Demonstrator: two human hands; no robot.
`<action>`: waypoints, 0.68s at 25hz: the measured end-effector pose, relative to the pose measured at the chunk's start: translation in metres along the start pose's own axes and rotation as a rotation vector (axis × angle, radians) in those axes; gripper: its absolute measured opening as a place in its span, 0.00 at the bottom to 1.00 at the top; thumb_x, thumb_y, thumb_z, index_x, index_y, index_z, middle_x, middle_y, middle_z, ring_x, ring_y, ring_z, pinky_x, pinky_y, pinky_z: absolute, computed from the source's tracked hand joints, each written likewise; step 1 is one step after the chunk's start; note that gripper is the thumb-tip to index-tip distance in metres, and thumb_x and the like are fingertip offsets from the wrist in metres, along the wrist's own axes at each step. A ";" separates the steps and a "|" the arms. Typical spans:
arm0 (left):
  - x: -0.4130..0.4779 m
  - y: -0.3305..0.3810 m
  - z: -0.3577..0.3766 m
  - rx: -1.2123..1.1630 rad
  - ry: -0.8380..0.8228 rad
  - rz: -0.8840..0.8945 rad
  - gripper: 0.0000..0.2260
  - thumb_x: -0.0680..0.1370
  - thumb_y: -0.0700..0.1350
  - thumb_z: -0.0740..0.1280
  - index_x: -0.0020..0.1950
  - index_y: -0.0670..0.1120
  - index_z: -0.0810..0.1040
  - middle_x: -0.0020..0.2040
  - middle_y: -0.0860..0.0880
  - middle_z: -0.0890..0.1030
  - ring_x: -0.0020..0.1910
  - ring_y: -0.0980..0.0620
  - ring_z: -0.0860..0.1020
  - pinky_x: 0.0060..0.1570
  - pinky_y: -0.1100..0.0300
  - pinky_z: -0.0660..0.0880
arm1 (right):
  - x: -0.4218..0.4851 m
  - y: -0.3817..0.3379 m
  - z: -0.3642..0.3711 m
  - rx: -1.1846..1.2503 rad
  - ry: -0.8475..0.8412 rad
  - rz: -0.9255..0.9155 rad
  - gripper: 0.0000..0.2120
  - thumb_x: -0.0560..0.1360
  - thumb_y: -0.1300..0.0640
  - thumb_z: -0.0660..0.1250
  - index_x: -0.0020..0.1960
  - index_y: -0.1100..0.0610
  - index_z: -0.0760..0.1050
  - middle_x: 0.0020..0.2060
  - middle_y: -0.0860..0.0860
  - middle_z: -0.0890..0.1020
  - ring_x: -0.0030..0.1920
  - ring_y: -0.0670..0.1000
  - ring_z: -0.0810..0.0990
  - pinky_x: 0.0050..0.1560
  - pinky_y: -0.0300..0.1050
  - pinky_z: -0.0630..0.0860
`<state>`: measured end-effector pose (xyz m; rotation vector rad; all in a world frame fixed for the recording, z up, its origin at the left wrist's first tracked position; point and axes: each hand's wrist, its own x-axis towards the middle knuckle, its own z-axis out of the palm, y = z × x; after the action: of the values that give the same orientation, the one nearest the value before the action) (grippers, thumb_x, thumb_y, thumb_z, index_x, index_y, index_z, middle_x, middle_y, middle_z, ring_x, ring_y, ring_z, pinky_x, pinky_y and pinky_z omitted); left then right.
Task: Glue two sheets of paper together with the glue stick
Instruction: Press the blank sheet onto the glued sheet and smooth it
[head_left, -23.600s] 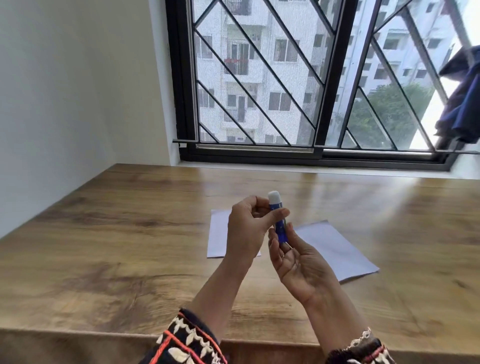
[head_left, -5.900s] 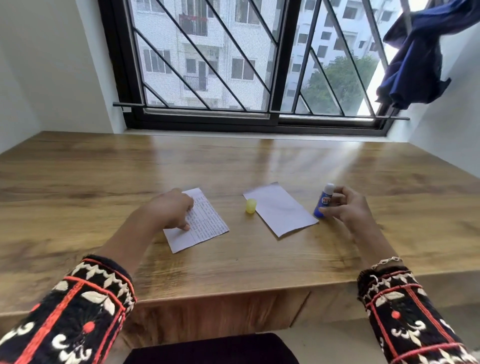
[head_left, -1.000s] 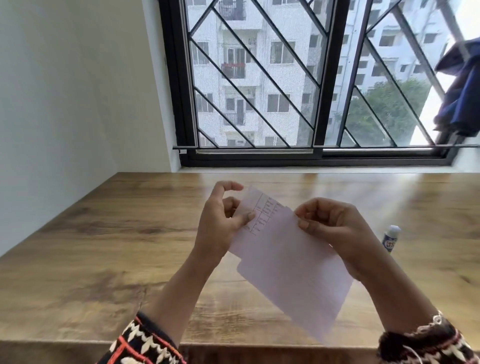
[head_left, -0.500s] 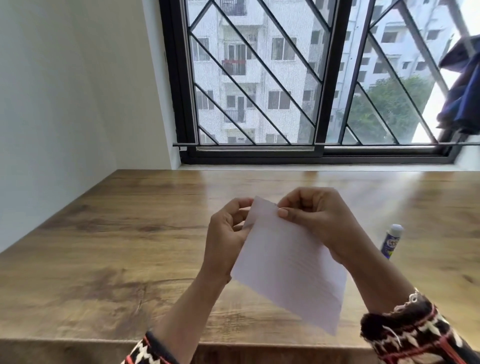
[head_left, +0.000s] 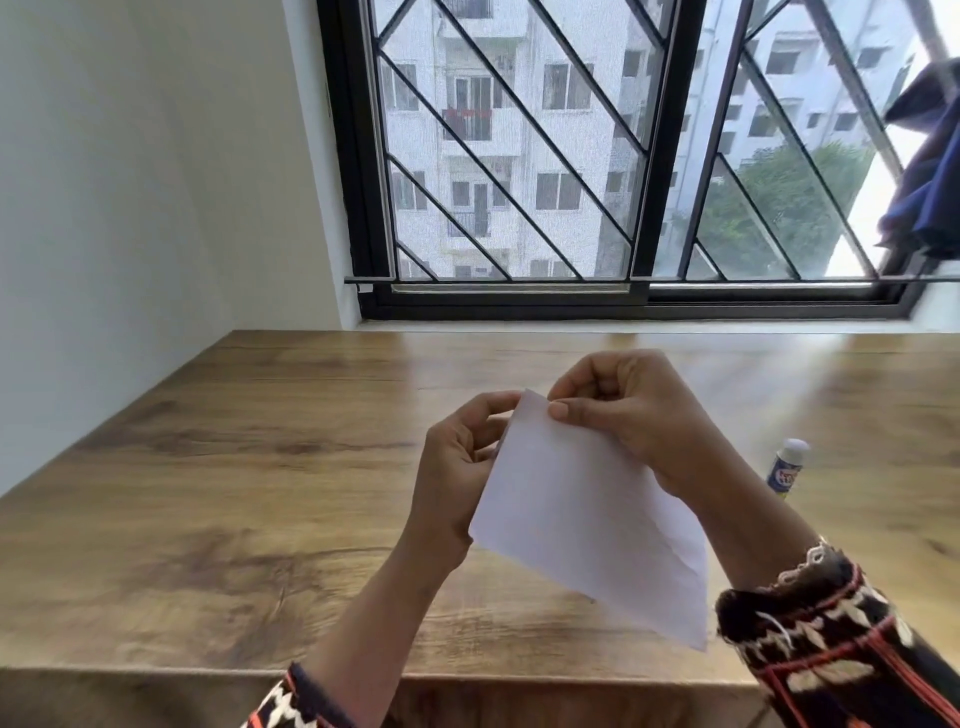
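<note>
I hold the white paper sheets (head_left: 587, 514) in the air above the wooden table (head_left: 234, 493), one laid over the other so only the blank front sheet shows. My left hand (head_left: 457, 467) pinches their upper left edge. My right hand (head_left: 628, 415) pinches the top corner between thumb and fingers. The blue glue stick (head_left: 785, 468) with its white cap stands upright on the table to the right of my right wrist, apart from both hands.
A black barred window (head_left: 623, 156) runs along the table's far edge, and a white wall (head_left: 130, 182) borders the left side. Dark blue cloth (head_left: 924, 171) hangs at the upper right. The table's front edge lies just under my forearms.
One second ago the written sheet stuck out behind the blank one. The two have slid into line, and both hands have come closer together at the top corner.
</note>
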<state>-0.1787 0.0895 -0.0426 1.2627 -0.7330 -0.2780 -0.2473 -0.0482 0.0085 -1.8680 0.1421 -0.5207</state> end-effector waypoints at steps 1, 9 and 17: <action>0.000 0.001 0.000 -0.005 -0.003 0.001 0.18 0.67 0.31 0.68 0.44 0.54 0.81 0.34 0.51 0.85 0.24 0.59 0.76 0.25 0.68 0.71 | 0.000 0.000 0.000 -0.002 0.003 0.002 0.08 0.65 0.68 0.72 0.33 0.57 0.78 0.31 0.59 0.78 0.33 0.53 0.73 0.33 0.42 0.67; -0.001 0.004 0.000 -0.010 -0.012 0.008 0.17 0.65 0.35 0.66 0.45 0.55 0.81 0.33 0.51 0.85 0.24 0.59 0.76 0.24 0.68 0.70 | 0.003 0.000 0.000 -0.009 0.020 0.004 0.08 0.65 0.68 0.72 0.32 0.57 0.78 0.32 0.60 0.77 0.34 0.54 0.72 0.33 0.42 0.66; 0.000 0.007 -0.001 0.038 -0.023 0.023 0.22 0.70 0.26 0.64 0.45 0.54 0.80 0.34 0.52 0.85 0.26 0.57 0.78 0.26 0.66 0.73 | 0.007 0.001 -0.001 0.006 0.010 0.029 0.06 0.65 0.68 0.72 0.37 0.59 0.78 0.34 0.61 0.78 0.34 0.54 0.74 0.36 0.45 0.68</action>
<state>-0.1792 0.0927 -0.0359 1.2883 -0.7757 -0.2610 -0.2414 -0.0515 0.0098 -1.8550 0.1737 -0.5104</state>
